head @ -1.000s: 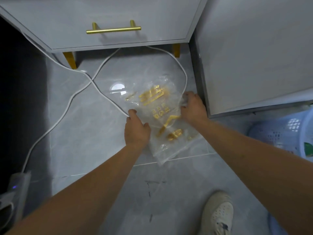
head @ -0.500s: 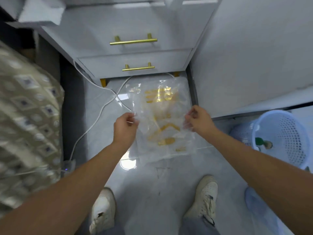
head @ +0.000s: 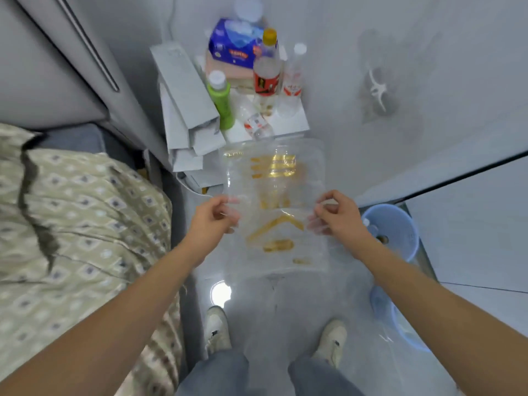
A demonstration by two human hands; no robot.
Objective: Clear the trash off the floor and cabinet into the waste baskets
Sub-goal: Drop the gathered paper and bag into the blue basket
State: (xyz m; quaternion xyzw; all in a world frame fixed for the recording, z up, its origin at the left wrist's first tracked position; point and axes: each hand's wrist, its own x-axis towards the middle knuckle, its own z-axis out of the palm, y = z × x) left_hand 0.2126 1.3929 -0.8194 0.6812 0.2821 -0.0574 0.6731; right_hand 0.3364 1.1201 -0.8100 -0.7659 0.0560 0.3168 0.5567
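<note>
Plastic bag (head: 275, 208) (clear, gold-printed) pinched between left hand (head: 213, 217) and right hand (head: 341, 217).

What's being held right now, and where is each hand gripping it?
A clear plastic bag with gold print, stretched between both hands: the left hand pinches its left edge, the right hand its right edge.

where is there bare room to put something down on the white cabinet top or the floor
The white cabinet top is crowded: green bottle, red-labelled bottle, clear bottles, blue tissue pack and white boxes; only its front right corner looks bare. Free floor lies between the two white shoes and the blue waste basket.
</note>
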